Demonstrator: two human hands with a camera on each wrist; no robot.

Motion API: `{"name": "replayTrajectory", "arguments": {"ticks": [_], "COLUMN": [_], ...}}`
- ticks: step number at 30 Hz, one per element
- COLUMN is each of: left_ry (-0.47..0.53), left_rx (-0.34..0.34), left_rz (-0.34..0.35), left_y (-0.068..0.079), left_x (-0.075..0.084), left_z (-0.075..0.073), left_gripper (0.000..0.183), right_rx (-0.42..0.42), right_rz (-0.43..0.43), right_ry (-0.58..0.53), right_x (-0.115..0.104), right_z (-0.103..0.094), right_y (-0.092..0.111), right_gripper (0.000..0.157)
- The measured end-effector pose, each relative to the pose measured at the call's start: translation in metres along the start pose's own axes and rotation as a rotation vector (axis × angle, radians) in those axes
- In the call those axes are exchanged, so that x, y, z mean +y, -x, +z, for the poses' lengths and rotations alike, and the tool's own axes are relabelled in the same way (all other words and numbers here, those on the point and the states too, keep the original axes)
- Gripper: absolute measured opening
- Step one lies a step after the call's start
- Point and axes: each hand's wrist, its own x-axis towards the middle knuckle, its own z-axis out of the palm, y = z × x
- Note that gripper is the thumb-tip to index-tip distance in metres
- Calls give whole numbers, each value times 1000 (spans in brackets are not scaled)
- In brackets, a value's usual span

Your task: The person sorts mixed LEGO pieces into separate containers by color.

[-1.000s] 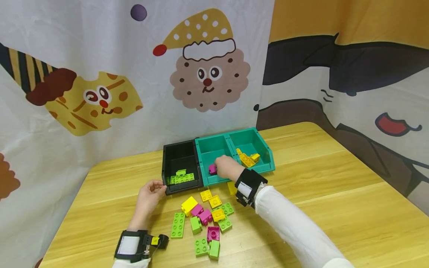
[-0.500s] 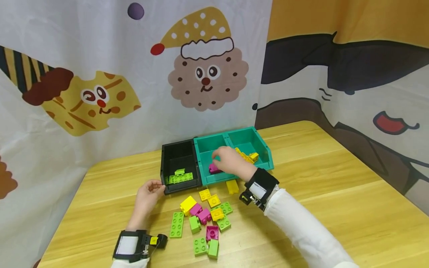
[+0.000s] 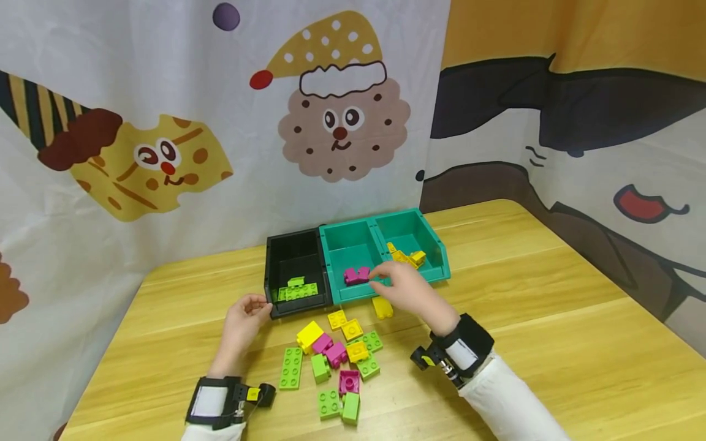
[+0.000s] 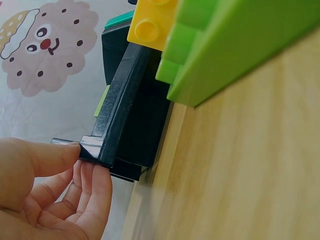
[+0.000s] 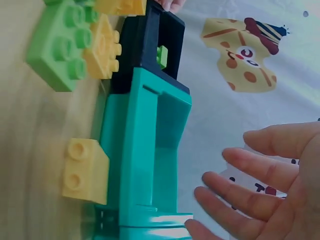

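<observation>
My left hand (image 3: 244,323) pinches the front left corner of the black bin (image 4: 117,107), thumb above the rim and fingers beneath. Inside that bin lie several green toy bricks (image 3: 298,292). Over the front edge of the teal double bin (image 3: 347,236), my right hand (image 3: 408,291) hovers with nothing in it; in the right wrist view its fingers (image 5: 245,200) are spread apart. Magenta bricks (image 3: 356,275) sit in the left teal compartment, beside the right fingertips in the head view. Yellow bricks (image 3: 408,257) lie in the right teal compartment, partly covered by the right hand.
Loose green, yellow and magenta bricks lie on the wooden table (image 3: 551,306) in front of the bins, among them a long green brick (image 3: 291,368). A single yellow brick (image 3: 382,307) stands close to the teal bin's front. A printed curtain (image 3: 220,61) hangs behind.
My right hand has let go of a magenta brick in the left teal compartment, opened, and drawn back to the right and toward me. The left hand keeps its place on the black bin.
</observation>
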Motion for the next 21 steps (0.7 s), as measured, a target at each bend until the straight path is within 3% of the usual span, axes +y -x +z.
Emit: {"name": "replayTrajectory", "arguments": {"ticks": [11, 21], "left_ry": [-26, -29], "left_rx": [5, 10], "left_rz": [8, 18], "left_y": [1, 1], "left_x": [-2, -2], "left_z": [0, 0], "left_gripper": [20, 20], "right_rx": [-267, -367], "right_rz": [88, 134], "right_ry": [142, 205], "right_x": [4, 0], "right_z": [15, 21], "right_y": [19, 25], "right_gripper": [36, 42]}}
